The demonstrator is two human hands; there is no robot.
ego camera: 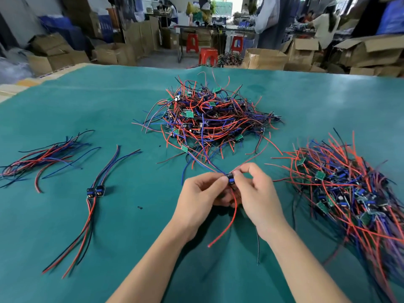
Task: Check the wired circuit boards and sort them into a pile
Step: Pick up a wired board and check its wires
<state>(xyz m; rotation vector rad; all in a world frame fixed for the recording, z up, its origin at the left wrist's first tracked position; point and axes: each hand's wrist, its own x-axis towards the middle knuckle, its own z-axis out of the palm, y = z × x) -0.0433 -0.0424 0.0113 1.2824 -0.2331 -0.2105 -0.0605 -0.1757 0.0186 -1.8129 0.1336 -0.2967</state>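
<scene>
Head view showed the wired circuit board pinched between your two hands, low over the bench near its front middle. Your left hand had its fingers curled onto the board's left side, and your right hand pinched it from the right with thumb and forefinger. Red, blue and black leads trailed from it, some running up toward the tangled middle heap, one red lead hanging toward you.

The board looked small and light, and probably rigid, while the leads were limp and likely to snag. I judged the safest hold was on the board's edges, not the wires, since a pull on them could strain the solder joints.

Two boards lay side by side to your left with their leads straightened, apparently the start of the sorted pile. A bundle of loose wires lay farther left, and a big heap crowded the right. Open green bench lay between your hands and the pair, so a move left looked unobstructed.
</scene>
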